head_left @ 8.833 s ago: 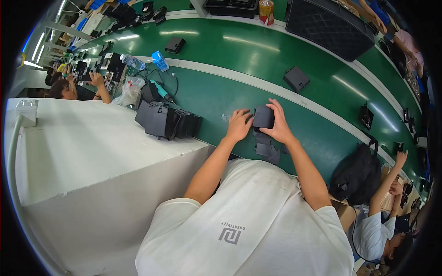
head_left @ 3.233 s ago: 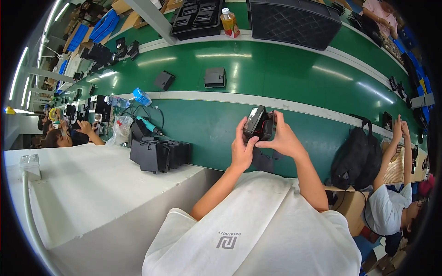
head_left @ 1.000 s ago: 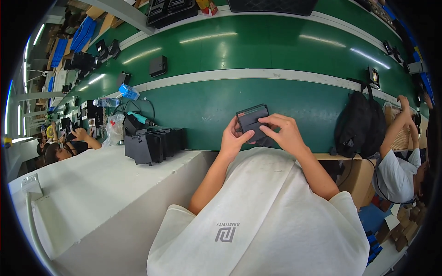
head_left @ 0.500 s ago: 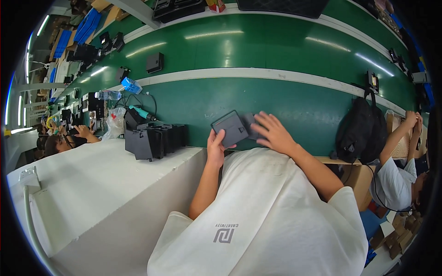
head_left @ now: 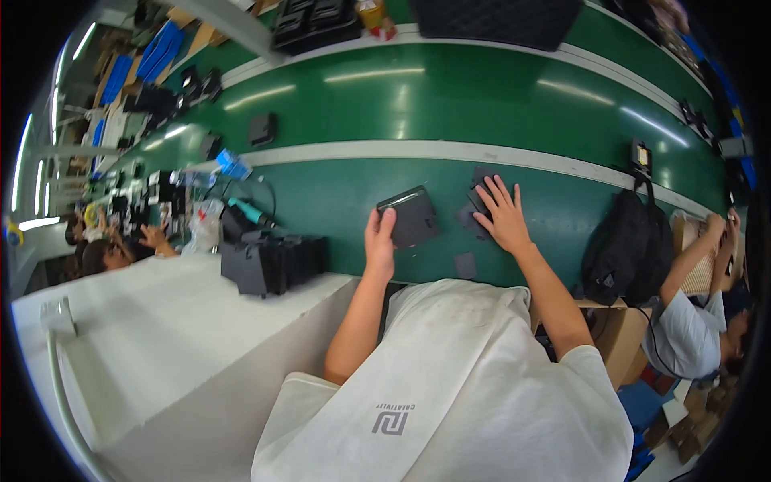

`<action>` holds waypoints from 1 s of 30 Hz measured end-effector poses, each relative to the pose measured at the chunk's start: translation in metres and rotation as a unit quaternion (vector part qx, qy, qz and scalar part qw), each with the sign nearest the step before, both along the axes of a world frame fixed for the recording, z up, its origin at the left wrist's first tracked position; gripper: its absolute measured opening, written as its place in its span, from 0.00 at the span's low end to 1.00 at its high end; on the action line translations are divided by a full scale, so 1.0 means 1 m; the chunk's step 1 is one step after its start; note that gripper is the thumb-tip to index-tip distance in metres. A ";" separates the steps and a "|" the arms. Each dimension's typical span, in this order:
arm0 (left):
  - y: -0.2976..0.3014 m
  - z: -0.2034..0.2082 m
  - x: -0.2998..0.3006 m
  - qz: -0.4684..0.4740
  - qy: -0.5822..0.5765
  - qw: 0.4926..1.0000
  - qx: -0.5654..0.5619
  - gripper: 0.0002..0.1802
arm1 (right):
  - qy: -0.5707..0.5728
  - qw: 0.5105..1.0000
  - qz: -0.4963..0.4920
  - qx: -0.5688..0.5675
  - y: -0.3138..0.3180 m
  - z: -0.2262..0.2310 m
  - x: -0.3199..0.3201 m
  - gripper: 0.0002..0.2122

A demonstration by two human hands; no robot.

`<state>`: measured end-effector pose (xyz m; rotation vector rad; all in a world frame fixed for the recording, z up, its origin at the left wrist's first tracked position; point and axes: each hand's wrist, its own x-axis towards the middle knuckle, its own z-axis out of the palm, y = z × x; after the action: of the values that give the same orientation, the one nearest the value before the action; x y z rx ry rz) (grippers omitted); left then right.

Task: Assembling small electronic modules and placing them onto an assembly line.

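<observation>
A flat, black box-like plastic housing [head_left: 416, 218] is gripped at its left edge by my left hand [head_left: 381, 239], thumb on top, tilted just over the green bench. To its right, my right hand [head_left: 504, 217] has its fingers stretched out and spread. Beneath and beside those fingers lie several small, thin dark grey pieces [head_left: 468, 217], partly covered by the hand. One more dark grey flat piece [head_left: 465, 265] rests alone on the bench nearer to me.
Left of my left hand are several black housings [head_left: 273, 259], a teal handheld tool [head_left: 250, 212] and a clear plastic bag [head_left: 205, 223]. A black backpack [head_left: 628, 245] stands at the right. Another black housing [head_left: 262, 128] sits beyond the pale rail [head_left: 361, 151]. People work at both sides.
My right hand has moved right and away from the housing. Dark grey pieces now show spread on the bench. The housing in my left hand has turned, showing its edge.
</observation>
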<state>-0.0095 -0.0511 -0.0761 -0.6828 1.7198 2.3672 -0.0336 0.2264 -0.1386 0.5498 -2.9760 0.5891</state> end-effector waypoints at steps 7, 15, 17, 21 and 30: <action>0.015 -0.032 -0.096 -0.054 -0.038 0.998 -0.016 0.24 | -0.051 0.962 0.268 -0.006 -0.012 0.028 0.036 0.22; 0.030 -0.082 -0.193 -0.003 -0.048 0.999 -0.008 0.37 | 0.038 0.995 0.057 -0.073 0.041 0.029 -0.005 0.18; 0.022 -0.085 -0.210 -0.001 -0.030 0.999 -0.036 0.34 | 0.121 0.982 -0.114 -0.091 0.089 0.046 -0.033 0.17; 0.017 -0.089 -0.225 -0.067 0.024 0.906 -0.417 0.25 | 0.148 0.893 -0.421 0.059 0.223 0.015 -0.083 0.34; 0.058 -0.012 -0.175 -0.190 0.259 0.829 -0.458 0.18 | 0.025 0.863 -0.496 0.090 0.292 0.000 -0.121 0.23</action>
<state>-0.1842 0.0069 -0.0884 0.2993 2.8938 1.4106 -0.1546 0.5179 -0.1391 -0.9230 -2.7272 0.1710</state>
